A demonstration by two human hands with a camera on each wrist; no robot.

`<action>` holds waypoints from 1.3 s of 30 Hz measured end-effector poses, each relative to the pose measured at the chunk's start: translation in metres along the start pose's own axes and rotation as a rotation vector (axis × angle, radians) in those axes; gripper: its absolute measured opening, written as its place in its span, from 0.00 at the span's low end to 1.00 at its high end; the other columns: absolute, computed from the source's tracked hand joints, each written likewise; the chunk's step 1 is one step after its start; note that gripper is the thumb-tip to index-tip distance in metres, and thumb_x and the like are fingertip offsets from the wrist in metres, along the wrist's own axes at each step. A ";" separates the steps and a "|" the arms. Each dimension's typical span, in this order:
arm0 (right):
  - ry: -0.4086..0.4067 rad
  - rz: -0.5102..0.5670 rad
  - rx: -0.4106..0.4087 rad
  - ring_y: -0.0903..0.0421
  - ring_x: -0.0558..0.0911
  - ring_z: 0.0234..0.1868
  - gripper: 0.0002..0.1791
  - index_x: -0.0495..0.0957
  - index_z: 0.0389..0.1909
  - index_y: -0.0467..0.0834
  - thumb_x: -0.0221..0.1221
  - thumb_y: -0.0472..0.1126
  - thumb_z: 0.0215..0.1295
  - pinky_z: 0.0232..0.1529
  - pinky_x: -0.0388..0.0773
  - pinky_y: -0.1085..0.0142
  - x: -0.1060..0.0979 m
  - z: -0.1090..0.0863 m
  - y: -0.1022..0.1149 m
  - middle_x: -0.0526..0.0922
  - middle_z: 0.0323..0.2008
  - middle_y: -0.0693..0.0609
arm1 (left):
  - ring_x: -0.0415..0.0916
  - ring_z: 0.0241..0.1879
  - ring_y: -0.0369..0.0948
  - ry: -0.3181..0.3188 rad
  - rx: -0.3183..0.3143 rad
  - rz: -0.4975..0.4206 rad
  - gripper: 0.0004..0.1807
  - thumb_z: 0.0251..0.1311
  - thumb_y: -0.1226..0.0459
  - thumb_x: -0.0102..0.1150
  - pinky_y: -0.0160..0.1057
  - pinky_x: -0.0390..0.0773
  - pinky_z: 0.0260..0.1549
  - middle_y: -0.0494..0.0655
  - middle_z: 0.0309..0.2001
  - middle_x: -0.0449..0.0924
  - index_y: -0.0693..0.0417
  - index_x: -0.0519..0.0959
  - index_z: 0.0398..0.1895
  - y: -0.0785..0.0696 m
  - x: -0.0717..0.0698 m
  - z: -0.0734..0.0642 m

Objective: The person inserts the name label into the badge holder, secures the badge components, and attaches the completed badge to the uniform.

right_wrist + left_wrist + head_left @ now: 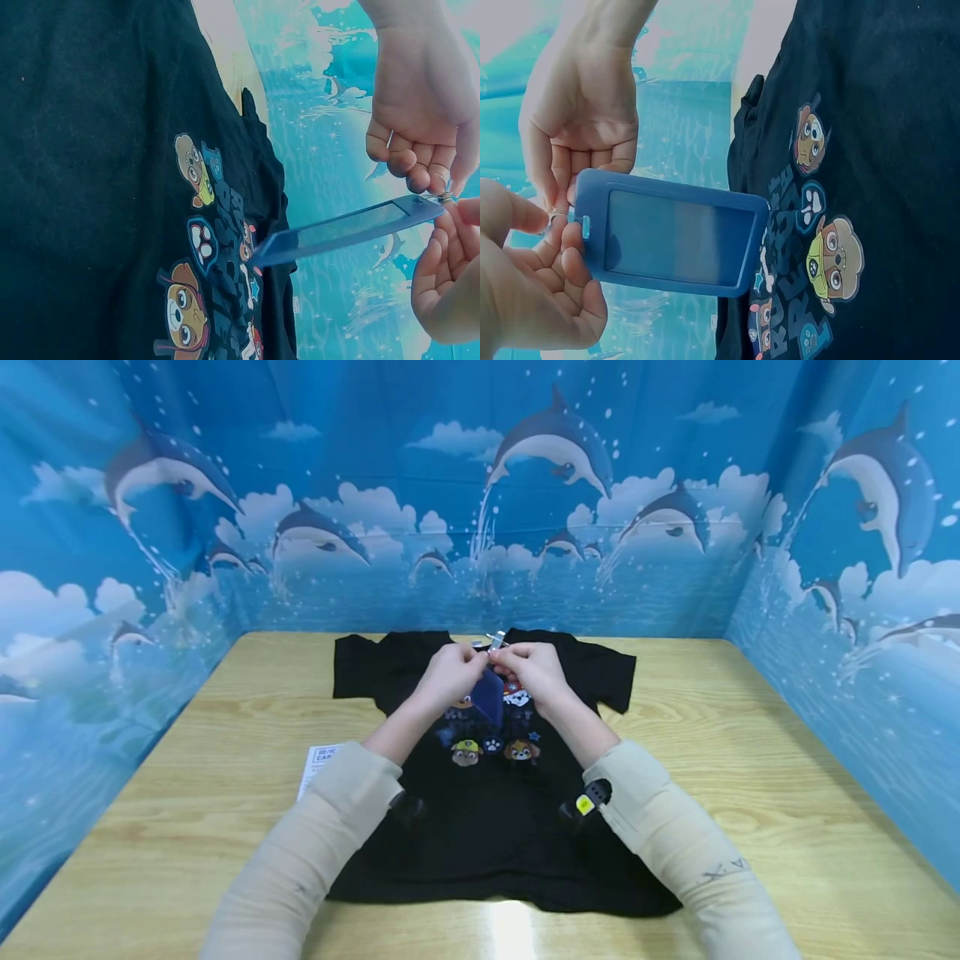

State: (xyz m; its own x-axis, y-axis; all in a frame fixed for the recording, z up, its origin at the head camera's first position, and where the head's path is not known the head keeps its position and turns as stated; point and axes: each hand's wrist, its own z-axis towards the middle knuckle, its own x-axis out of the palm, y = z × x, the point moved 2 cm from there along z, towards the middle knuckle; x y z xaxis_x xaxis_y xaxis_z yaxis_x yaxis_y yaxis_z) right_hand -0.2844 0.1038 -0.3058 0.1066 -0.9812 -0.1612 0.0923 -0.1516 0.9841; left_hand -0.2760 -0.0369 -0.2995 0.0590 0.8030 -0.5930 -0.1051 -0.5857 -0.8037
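Note:
A blue ID card holder (489, 697) with a clear window hangs above the shirt, tilted. In the head view, my left hand (453, 672) and right hand (538, 670) meet at its top end. Both pinch the small fitting there between thumb and fingers, and a metal clip (497, 641) sticks up beyond the fingertips. Seen from the left wrist, the holder's window (679, 240) faces the camera, with the slot end at the fingers. Fingers partly hide the fitting. Beneath lies a black T-shirt (487, 835) printed with cartoon dogs, spread flat.
A white printed card (318, 762) lies left of the shirt, partly covered by my left sleeve. The wooden table (247, 718) is bounded at the back and sides by a blue dolphin-print curtain (375, 468).

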 end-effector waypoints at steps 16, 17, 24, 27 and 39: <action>0.031 -0.034 0.009 0.56 0.77 0.29 0.15 0.80 0.41 0.30 0.58 0.40 0.64 0.26 0.75 0.69 0.001 -0.001 -0.002 0.78 0.24 0.53 | 0.73 0.33 0.45 -0.076 0.005 -0.196 0.14 0.66 0.60 0.47 0.36 0.73 0.23 0.50 0.34 0.78 0.58 0.79 0.30 0.005 0.004 -0.003; 0.029 -0.035 0.017 0.57 0.76 0.28 0.15 0.80 0.41 0.30 0.58 0.40 0.63 0.26 0.75 0.70 0.002 0.000 -0.002 0.78 0.24 0.53 | 0.72 0.32 0.46 -0.076 0.003 -0.198 0.14 0.66 0.60 0.47 0.37 0.73 0.22 0.50 0.34 0.78 0.58 0.79 0.30 0.006 0.004 -0.003; -0.010 -0.092 0.002 0.55 0.77 0.30 0.14 0.81 0.39 0.31 0.57 0.39 0.64 0.26 0.74 0.70 0.005 0.003 0.000 0.79 0.26 0.51 | 0.70 0.29 0.43 -0.108 0.028 -0.154 0.14 0.66 0.60 0.47 0.38 0.69 0.25 0.49 0.29 0.77 0.58 0.79 0.28 0.005 0.004 0.001; -0.029 -0.108 -0.016 0.51 0.77 0.32 0.13 0.81 0.39 0.31 0.57 0.39 0.64 0.25 0.73 0.70 0.006 0.003 0.002 0.79 0.27 0.50 | 0.67 0.26 0.43 -0.109 0.039 -0.151 0.14 0.67 0.61 0.46 0.38 0.67 0.24 0.49 0.27 0.74 0.58 0.79 0.29 0.004 0.003 0.002; -0.095 -0.137 -0.083 0.57 0.74 0.28 0.12 0.82 0.34 0.31 0.57 0.38 0.64 0.28 0.70 0.68 0.010 0.002 0.005 0.80 0.25 0.50 | 0.71 0.28 0.43 -0.216 0.100 -0.250 0.12 0.62 0.65 0.51 0.36 0.68 0.26 0.48 0.25 0.75 0.61 0.77 0.23 0.001 0.005 0.001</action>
State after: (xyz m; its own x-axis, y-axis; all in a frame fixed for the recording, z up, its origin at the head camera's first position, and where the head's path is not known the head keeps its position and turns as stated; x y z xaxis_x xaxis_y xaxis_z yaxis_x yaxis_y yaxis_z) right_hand -0.2852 0.0933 -0.3018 -0.0059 -0.9595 -0.2818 0.1819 -0.2782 0.9432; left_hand -0.2772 -0.0334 -0.3035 -0.1152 0.9313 -0.3455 -0.2117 -0.3629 -0.9075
